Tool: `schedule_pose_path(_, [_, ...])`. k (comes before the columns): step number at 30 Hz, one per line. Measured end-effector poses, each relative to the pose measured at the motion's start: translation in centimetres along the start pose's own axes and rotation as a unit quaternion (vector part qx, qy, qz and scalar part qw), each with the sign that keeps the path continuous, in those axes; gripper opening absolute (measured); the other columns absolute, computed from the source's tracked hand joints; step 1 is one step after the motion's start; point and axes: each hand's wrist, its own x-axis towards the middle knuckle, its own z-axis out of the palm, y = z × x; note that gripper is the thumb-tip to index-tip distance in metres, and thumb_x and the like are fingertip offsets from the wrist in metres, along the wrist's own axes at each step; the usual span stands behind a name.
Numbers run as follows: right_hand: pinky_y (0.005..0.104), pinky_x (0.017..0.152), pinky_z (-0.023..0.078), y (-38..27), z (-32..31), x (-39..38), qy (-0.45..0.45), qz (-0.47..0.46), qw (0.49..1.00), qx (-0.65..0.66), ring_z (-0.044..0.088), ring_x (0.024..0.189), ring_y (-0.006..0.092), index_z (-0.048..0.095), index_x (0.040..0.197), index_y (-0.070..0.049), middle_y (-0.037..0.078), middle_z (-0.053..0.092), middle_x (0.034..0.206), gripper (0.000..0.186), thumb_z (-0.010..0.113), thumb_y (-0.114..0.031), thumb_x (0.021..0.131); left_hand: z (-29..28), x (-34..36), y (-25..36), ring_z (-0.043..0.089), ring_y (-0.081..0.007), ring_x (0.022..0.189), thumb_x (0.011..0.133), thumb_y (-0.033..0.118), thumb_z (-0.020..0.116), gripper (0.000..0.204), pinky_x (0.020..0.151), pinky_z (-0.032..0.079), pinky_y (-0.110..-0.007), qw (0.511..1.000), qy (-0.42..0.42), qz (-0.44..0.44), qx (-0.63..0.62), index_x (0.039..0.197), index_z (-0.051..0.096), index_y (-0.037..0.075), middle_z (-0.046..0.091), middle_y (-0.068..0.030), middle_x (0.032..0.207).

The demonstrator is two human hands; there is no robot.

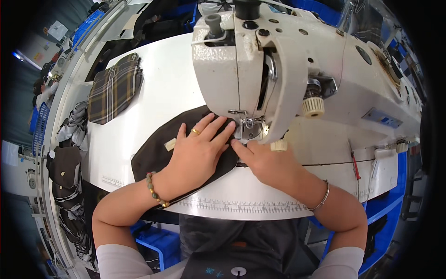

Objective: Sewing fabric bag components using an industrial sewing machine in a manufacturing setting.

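A dark brown fabric piece (155,151) with a small cream label (170,144) lies on the white table, its right edge at the needle area of a white sewing machine (278,60). Spread flat on top of it, my left hand (197,149) presses the cloth down with fingers stretched toward the presser foot (252,122). My right hand (267,160) rests just right of the cloth, fingers bent together with the tip of the forefinger at the fabric's edge below the foot. Whether it pinches the edge is hidden by the hand itself.
A stack of plaid fabric pieces (115,88) sits at the table's far left. More dark pieces (67,172) hang along the left side. A red-handled tool (355,166) lies on the right. Blue bins (160,244) stand below the table, whose front edge carries a printed ruler (241,205).
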Motion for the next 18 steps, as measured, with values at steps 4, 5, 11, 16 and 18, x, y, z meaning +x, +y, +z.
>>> schedule_pose_path(4, [0.0338, 0.052, 0.046, 1.2, 0.8, 0.3, 0.021, 0.053, 0.998, 0.007, 0.059, 0.059, 0.0172, 0.071, 0.114, -0.013, -0.002, 0.056, 0.070, 0.037, 0.063, -0.011, 0.079, 1.0, 2.2, -1.6, 0.054, -0.0293, 0.123, 0.094, 0.020, 0.061, 0.035, 0.097, 0.041, -0.067, 0.999, -0.022, 0.011, -0.039, 0.127, 0.061, 0.010, 0.061, -0.0092, 0.124])
schedule_pose_path(5, [0.0341, 0.053, 0.046, 1.4, 0.9, 0.3, 0.003, 0.078, 0.997, 0.018, 0.059, 0.060, 0.0176, 0.072, 0.114, -0.013, -0.002, 0.056, 0.070, 0.036, 0.062, -0.010, 0.079, 1.0, 3.0, -2.1, 0.055, -0.0300, 0.120, 0.094, 0.021, 0.060, 0.031, 0.100, 0.038, -0.064, 0.995, -0.070, -0.003, -0.065, 0.123, 0.063, 0.010, 0.064, -0.0100, 0.117])
schedule_pose_path(11, [0.0365, 0.054, 0.045, 1.1, 0.2, 0.5, 0.029, 0.050, 0.998, -0.014, 0.060, 0.062, 0.0196, 0.071, 0.113, -0.007, 0.000, 0.058, 0.071, 0.037, 0.062, -0.008, 0.077, 0.8, 4.6, -3.9, 0.057, -0.0309, 0.113, 0.095, 0.022, 0.060, 0.026, 0.109, 0.026, -0.048, 0.978, -0.103, 0.050, -0.175, 0.117, 0.066, 0.011, 0.067, -0.0119, 0.106])
schedule_pose_path(16, [0.0382, 0.053, 0.052, 0.8, -0.4, 0.8, 0.019, 0.049, 0.998, 0.021, 0.066, 0.062, 0.0261, 0.068, 0.104, -0.001, 0.008, 0.066, 0.077, 0.027, 0.065, -0.005, 0.078, 1.3, 4.5, -4.3, 0.056, -0.0319, 0.114, 0.094, 0.024, 0.061, 0.025, 0.108, 0.028, -0.049, 0.980, -0.042, 0.099, -0.165, 0.114, 0.068, 0.009, 0.067, -0.0120, 0.107])
schedule_pose_path(18, [0.0372, 0.052, 0.052, 0.9, -0.5, 0.9, 0.023, 0.036, 0.999, 0.007, 0.065, 0.062, 0.0253, 0.067, 0.105, 0.001, 0.008, 0.066, 0.078, 0.028, 0.065, -0.005, 0.077, 1.2, 4.5, -4.5, 0.056, -0.0318, 0.114, 0.093, 0.023, 0.062, 0.025, 0.107, 0.029, -0.048, 0.981, -0.047, 0.094, -0.163, 0.113, 0.068, 0.009, 0.068, -0.0117, 0.108])
